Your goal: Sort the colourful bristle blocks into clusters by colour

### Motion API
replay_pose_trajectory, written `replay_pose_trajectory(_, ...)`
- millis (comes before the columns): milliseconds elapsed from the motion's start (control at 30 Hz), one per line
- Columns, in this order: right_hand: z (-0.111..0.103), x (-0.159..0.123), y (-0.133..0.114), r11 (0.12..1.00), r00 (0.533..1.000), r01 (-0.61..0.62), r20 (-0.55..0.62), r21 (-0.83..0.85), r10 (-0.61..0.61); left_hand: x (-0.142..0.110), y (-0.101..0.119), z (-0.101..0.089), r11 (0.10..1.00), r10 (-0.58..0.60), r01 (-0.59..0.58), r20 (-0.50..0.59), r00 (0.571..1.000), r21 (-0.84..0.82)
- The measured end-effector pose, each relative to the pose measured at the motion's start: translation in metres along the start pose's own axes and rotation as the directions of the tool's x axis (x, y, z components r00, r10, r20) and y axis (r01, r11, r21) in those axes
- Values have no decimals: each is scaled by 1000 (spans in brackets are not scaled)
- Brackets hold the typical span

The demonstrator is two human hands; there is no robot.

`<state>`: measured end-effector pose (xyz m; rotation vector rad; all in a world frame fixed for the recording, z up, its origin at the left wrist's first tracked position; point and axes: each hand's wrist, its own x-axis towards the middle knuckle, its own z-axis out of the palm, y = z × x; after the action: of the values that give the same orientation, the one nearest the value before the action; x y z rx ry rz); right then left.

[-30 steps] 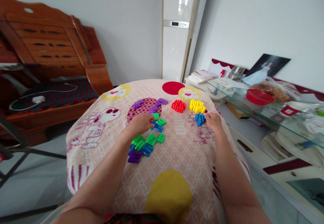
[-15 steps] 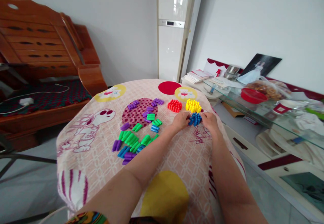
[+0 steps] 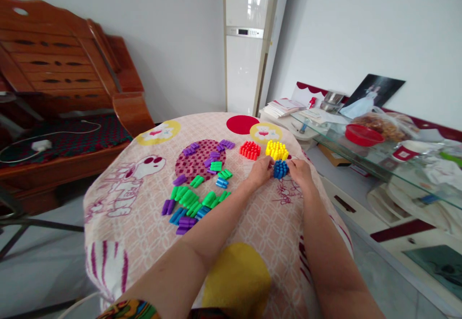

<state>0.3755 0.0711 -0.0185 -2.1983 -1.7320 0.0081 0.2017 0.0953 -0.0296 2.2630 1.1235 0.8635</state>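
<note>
Between my two hands stands a tight cluster of blue plastic blocks (image 3: 280,169), upright on the tablecloth. My left hand (image 3: 262,171) presses its curled fingers against the left side of the cluster. On the opposite side, the fingers of my right hand (image 3: 299,170) close in against the blue blocks. Just behind them is a group of yellow blocks (image 3: 276,150), also upright. A group of red blocks (image 3: 250,150) stands to the left of the yellow one. The fingertips are partly hidden behind the hands.
Loose green blocks (image 3: 187,197), purple blocks (image 3: 168,207) and blue blocks lie scattered left of my left forearm on the round table's patterned cloth (image 3: 151,232). A glass-topped cabinet (image 3: 361,165) with clutter stands at the right, a wooden bench (image 3: 61,83) at the left.
The blue blocks between my hands have come closer together into a neater, more upright cluster. The view has shifted slightly; the other blocks lie as before.
</note>
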Motion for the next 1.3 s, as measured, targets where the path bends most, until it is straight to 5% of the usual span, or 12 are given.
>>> replay_pose_trajectory(133, 1, -1, 0, 999, 1000, -15, -1, 35, 15, -20, -4, -37, 976, -5, -13, 83, 997, 216)
replay_pose_trajectory(333, 0, -1, -2, 997, 999, -34, 20, 67, 33, -57, -27, -114, 857, -167, 44, 197, 966, 513)
replay_pose_trajectory(500, -4, -2, -4, 991, 996, -77, 50, 110, 72, -73, -41, -138, 836, -265, 75, 279, 923, 543)
replay_pose_trajectory(667, -4, -2, -2, 981, 994, -102, 47, 164, 95, -75, -46, -135, 853, -251, 97, 241, 937, 513)
replay_pose_trajectory(800, 0, 1, 1, 977, 996, -86, 26, 195, 82, -68, -35, -123, 941, -162, 109, 144, 976, 321)
replay_pose_trajectory(967, 3, 2, 3, 979, 997, -76, 20, 190, 73, -46, -18, -84, 993, -110, 105, 83, 991, 60)
replay_pose_trajectory(1300, -2, 1, 1, 989, 996, -85, 43, 124, 80, 5, -2, -10, 965, -259, 260, -67, 964, 12)
